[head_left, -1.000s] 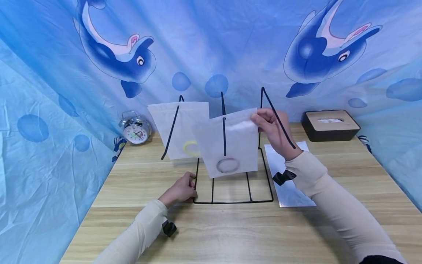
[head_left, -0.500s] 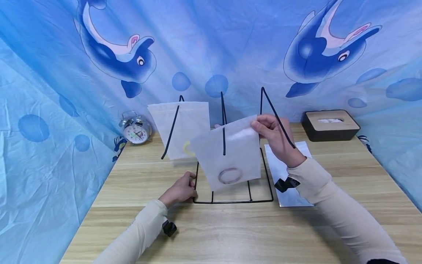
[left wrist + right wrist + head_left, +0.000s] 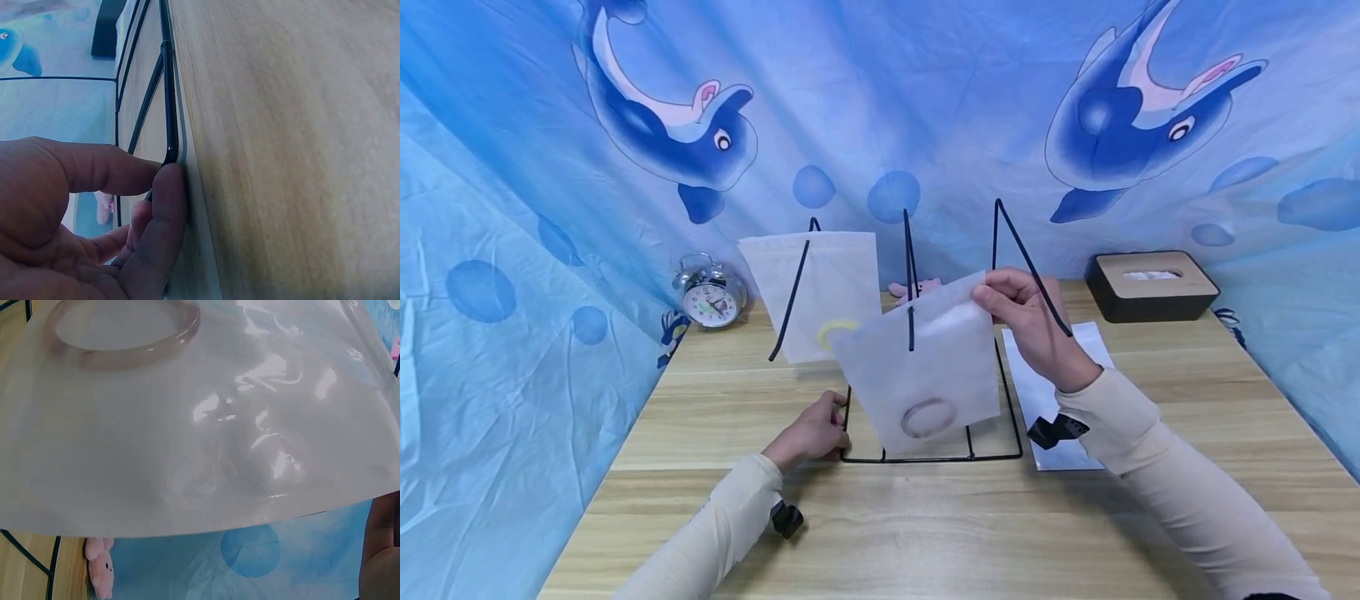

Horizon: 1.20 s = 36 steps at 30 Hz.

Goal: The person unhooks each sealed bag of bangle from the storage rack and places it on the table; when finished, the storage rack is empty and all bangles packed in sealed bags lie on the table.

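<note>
My right hand (image 3: 1028,321) pinches the upper right corner of a frosted white pouch (image 3: 951,358). A pale purple-brown bangle (image 3: 928,417) shows through its lower part. The middle prong (image 3: 912,329) of a black wire display rack (image 3: 925,460) passes through the pouch's top, near the prong's front tip. At the rack's front left base corner, my left hand (image 3: 810,429) grips the wire between thumb and fingers. On the left prong hangs another frosted pouch (image 3: 820,283) with a yellow ring inside. The right wrist view is mostly filled by the held pouch (image 3: 187,444).
Right of the rack lies a flat white bag or sheet (image 3: 1075,454), partly behind my right wrist. An alarm clock (image 3: 710,300) stands back left, a tissue box (image 3: 1152,286) back right. Behind the rack is a pink plush toy (image 3: 928,286). The right prong (image 3: 1032,267) crosses before my right hand.
My right hand has moved down and nearer, drawing the pouch along the middle prong towards its tip. The pink toy has come into view behind it. My left hand keeps its place.
</note>
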{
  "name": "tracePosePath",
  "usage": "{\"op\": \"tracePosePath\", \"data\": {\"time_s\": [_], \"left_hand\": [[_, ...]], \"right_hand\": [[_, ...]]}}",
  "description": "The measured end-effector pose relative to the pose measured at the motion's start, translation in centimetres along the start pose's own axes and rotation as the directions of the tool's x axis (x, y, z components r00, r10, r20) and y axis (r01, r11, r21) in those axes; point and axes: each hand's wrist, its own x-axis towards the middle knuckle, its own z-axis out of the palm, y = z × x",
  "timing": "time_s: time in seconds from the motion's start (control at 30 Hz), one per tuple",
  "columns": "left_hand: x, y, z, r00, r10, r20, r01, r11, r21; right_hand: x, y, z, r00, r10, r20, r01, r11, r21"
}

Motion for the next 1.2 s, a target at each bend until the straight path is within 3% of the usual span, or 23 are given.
{"op": "tracePosePath", "data": {"time_s": [0.4, 0.63, 0.83, 1.2], "left_hand": [[0.0, -0.1, 0.0, 1.0, -0.006, -0.006, 0.007, 1.0, 0.012], [-0.1, 0.1, -0.1, 1.0, 0.011, 0.005, -0.011, 0.999, 0.046], [-0.2, 0.2, -0.1, 1.0, 0.024, 0.01, -0.025, 0.998, 0.051], [-0.3, 0.3, -0.3, 0.999, 0.036, 0.009, -0.037, 0.998, 0.052]], "right_hand": [[-1.0, -0.4, 0.5, 1.0, -0.006, 0.001, 0.006, 1.0, 0.003], [-1.8, -0.6, 1.0, 0.999, 0.009, 0.045, -0.014, 0.994, 0.108], [-2.1, -0.8, 1.2, 0.998, 0.0, 0.057, -0.007, 0.991, 0.134], [-2.9, -1.3, 1.2, 0.997, -0.06, 0.058, 0.05, 0.985, 0.165]]}}
